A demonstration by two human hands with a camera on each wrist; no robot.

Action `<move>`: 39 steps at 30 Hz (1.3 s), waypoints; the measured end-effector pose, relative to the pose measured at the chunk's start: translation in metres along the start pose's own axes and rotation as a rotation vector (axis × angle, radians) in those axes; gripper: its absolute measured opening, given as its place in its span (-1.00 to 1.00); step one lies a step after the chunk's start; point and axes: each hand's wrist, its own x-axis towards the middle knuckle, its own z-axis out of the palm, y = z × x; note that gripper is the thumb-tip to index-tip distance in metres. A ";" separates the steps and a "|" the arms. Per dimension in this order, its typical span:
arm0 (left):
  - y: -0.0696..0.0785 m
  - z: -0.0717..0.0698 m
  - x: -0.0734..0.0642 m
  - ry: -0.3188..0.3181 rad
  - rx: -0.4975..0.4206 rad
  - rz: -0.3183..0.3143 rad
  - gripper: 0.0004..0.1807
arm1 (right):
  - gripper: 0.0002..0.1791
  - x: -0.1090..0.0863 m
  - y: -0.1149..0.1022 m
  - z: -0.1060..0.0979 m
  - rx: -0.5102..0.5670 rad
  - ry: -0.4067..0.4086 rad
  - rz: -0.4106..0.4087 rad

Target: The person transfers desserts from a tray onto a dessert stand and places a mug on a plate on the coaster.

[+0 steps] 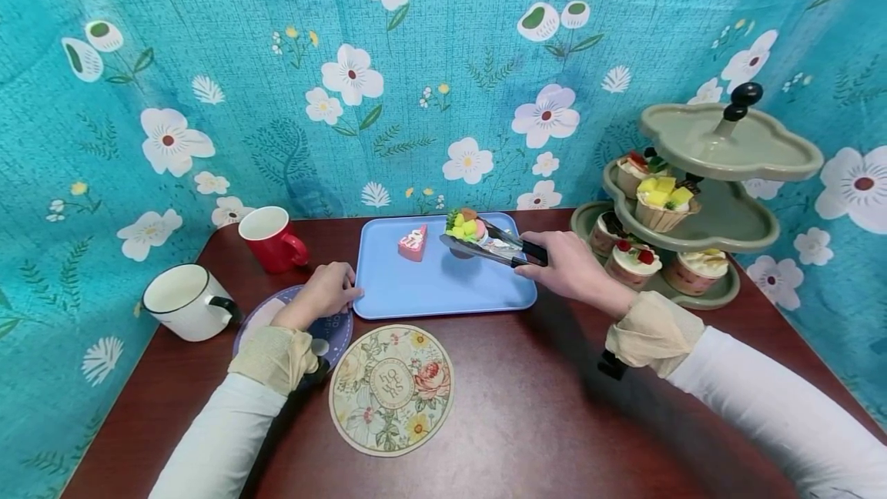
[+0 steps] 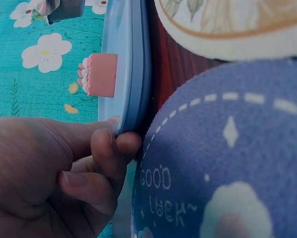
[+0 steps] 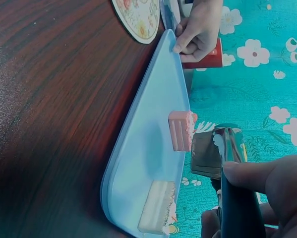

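Nearest, a floral round mat (image 1: 391, 391) lies on the counter (image 1: 533, 399), right of the left hand (image 1: 326, 289). That hand pinches the left rim of a blue tray (image 1: 416, 291). The right hand (image 1: 571, 264) grips tongs (image 1: 537, 252), their tips holding a fruit-topped cake (image 1: 463, 229) above the tray, left of this hand. Between both hands, a pink slice (image 1: 412, 243) sits on the tray. Beyond the right hand, rightward, a tiered stand (image 1: 734, 149) holds cupcakes (image 1: 664, 205).

Teal backdrop (image 1: 430, 29) (flowered), dark wood table (image 1: 540, 406)
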 end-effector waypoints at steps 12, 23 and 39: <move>0.000 0.001 0.001 0.007 0.012 0.018 -0.80 | -0.45 -0.012 0.002 -0.015 -0.008 0.011 -0.018; 0.000 0.002 0.003 -0.007 0.019 0.005 -0.79 | -0.42 -0.032 0.011 -0.039 -0.025 0.011 0.029; 0.000 0.000 0.002 0.005 0.031 0.037 -0.81 | -0.35 -0.053 0.014 -0.063 -0.053 0.016 0.022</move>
